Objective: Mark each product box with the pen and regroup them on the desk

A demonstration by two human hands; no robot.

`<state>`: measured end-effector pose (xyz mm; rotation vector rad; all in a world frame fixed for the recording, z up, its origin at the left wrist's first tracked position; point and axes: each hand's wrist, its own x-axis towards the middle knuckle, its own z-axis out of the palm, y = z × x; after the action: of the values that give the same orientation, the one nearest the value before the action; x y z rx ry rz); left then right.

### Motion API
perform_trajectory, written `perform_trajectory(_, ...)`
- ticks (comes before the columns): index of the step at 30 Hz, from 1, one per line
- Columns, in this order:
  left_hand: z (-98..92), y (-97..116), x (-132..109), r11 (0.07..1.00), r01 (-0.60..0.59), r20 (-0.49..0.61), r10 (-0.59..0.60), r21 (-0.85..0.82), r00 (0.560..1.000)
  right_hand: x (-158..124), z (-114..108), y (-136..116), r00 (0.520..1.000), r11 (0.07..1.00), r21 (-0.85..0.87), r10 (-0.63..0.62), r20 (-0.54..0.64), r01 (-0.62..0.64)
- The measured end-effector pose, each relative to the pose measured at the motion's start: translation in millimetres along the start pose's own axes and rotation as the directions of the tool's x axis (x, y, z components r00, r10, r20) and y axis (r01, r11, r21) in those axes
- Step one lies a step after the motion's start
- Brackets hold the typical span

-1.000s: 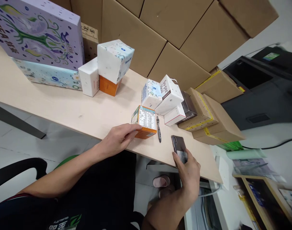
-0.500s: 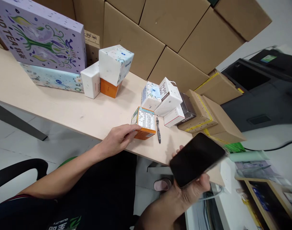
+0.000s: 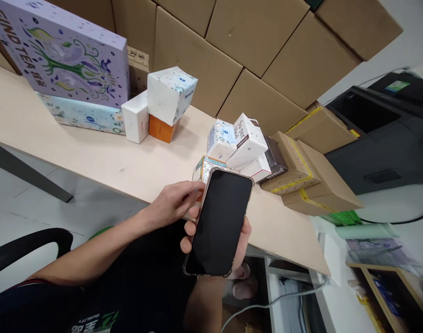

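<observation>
A smartphone (image 3: pixel 221 222) in a clear case lies in my right hand (image 3: pixel 241 240), its dark screen turned up towards me. My fingers wrap round both its long sides. Behind the phone, a small orange box (image 3: pixel 201 170) with a printed label stands near the table's front edge, mostly covered. My left hand (image 3: pixel 175 200) is closed at the near left corner of this box, thumb and forefinger against it. The fingertips are partly hidden by the phone. The pen that lay beside the box is out of sight.
On the table (image 3: pixel 142 166), a white-and-blue box (image 3: pixel 221 138) and a "Su-per Meal" box (image 3: pixel 248 136) stand just beyond. Cardboard cartons (image 3: pixel 301 171) are at the right. At the left stand a purple tea box (image 3: pixel 72 60) and smaller boxes. Large cartons (image 3: pixel 194 64) form the back wall.
My right hand has brought the phone leftwards from the right table edge, turning it more upright, in front of the orange box. My left hand has stayed at the box.
</observation>
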<state>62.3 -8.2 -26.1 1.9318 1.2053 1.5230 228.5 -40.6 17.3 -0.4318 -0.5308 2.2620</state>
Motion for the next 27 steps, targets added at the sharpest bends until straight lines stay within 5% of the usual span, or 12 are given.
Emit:
perform_trajectory(11, -3.5, 5, -1, 0.988, 0.087, 0.072, -0.078, -0.124, 0.994, 27, -9, 5, 0.986, 0.99, -0.075, -0.111, 0.122, 0.12)
perform_trajectory(27, -2.7, -3, -4, 0.999, 0.025, 0.056, -0.023, -0.033, 0.998, 22, 3, 1, 0.992, 0.992, -0.002, -0.128, -0.021, 0.128)
